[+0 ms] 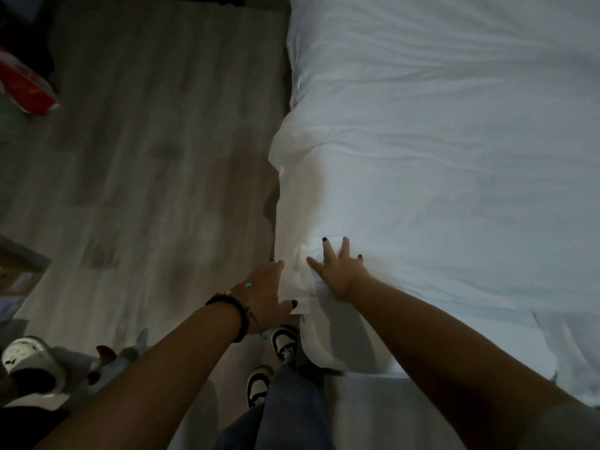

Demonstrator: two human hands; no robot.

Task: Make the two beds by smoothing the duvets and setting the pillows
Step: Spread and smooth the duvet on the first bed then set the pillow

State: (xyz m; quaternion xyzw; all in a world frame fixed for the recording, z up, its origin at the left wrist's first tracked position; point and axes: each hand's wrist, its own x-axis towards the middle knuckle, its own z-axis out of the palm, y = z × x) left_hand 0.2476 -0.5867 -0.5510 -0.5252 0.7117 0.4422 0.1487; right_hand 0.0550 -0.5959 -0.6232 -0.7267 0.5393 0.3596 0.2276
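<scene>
A white duvet (438, 157) covers the bed on the right half of the view, with soft creases across it and a bunched fold hanging over its left edge. My right hand (341, 274) lies flat on the duvet near that edge, fingers spread. My left hand (266, 290), with bead bracelets on the wrist, presses against the hanging side of the duvet, fingers straight and thumb against the fabric. No pillow can be made out for certain.
A pale wood floor (146, 173) runs along the left of the bed. A red and white item (26, 86) lies at the far left. Slippers (29, 362) sit at lower left. My own shoes (285, 342) stand close to the bed's edge.
</scene>
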